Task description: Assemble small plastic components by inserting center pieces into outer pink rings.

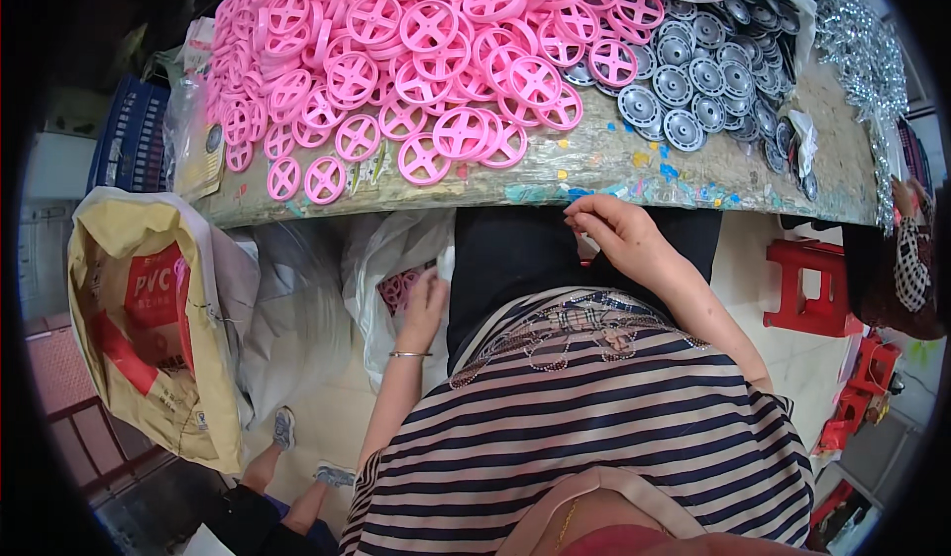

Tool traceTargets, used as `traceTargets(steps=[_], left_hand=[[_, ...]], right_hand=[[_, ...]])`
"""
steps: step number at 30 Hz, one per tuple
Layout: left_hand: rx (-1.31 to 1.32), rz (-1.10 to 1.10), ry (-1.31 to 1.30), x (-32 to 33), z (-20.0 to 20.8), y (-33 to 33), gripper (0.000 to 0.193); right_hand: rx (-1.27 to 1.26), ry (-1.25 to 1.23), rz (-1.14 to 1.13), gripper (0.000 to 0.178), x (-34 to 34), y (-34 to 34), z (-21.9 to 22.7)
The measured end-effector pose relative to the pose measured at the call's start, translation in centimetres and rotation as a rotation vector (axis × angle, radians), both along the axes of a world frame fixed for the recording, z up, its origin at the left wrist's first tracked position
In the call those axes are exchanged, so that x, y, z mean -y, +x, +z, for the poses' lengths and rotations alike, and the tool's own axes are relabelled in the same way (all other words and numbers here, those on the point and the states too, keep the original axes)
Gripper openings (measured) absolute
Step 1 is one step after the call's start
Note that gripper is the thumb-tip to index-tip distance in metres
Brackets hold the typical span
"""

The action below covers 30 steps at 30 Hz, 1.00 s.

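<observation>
My left hand (424,310) is at the mouth of a white plastic bag (371,303), beside my left thigh. Its fingers are mostly straight, and I see nothing in them. Pink four-spoked plastic wheels (401,288) show inside that bag. Over my lap, just below the table's near edge, is my right hand (622,241). Its fingers are curled with the tips close together; anything between them is hidden. A large heap of pink wheels (428,26) covers the left and middle of the table, next to a smaller pile of grey-silver discs (684,85).
The worn table (575,165) has paint specks along its edge. Silver tinsel (862,70) hangs at its right end. An open yellow-lined sack (208,358) stands at left. Red stools (807,288) are on the right. Another person's legs (263,467) show lower left; someone's patterned sleeve (913,259) is far right.
</observation>
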State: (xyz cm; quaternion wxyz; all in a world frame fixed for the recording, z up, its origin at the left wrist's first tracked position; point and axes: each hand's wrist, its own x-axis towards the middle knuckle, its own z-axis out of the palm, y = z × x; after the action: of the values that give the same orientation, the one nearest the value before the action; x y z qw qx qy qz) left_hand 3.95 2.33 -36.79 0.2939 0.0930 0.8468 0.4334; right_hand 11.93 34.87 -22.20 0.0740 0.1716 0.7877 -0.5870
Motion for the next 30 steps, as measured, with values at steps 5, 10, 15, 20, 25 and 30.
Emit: traceTargets(steps=[5,10,15,20,25,30], left_hand=[[0.043,0.058,0.192,0.1,-2.6,1.6,0.035],[0.368,0.172,0.424,2.8,1.4,2.6,0.027],[0.794,0.089,0.632,3.3,9.6,2.4,0.031],[0.670,-0.286,0.372,-1.3,10.5,1.6,0.031],[0.739,-0.285,0.350,-1.0,10.3,0.9,0.027],[0.515,0.107,0.520,2.2,6.5,-0.3,0.033]], right_hand=[[-0.066,0.022,0.060,0.020,0.5,1.2,-2.1],[-0.065,0.040,0.154,0.020,1.0,1.2,-2.5],[-0.054,-0.006,0.317,0.029,3.8,-1.7,-2.3],[0.056,-0.061,0.342,0.070,9.2,-6.6,-4.1],[0.077,0.032,0.663,0.044,10.5,-7.4,-6.0],[-0.295,-0.068,0.340,0.026,7.2,-5.4,-0.9]])
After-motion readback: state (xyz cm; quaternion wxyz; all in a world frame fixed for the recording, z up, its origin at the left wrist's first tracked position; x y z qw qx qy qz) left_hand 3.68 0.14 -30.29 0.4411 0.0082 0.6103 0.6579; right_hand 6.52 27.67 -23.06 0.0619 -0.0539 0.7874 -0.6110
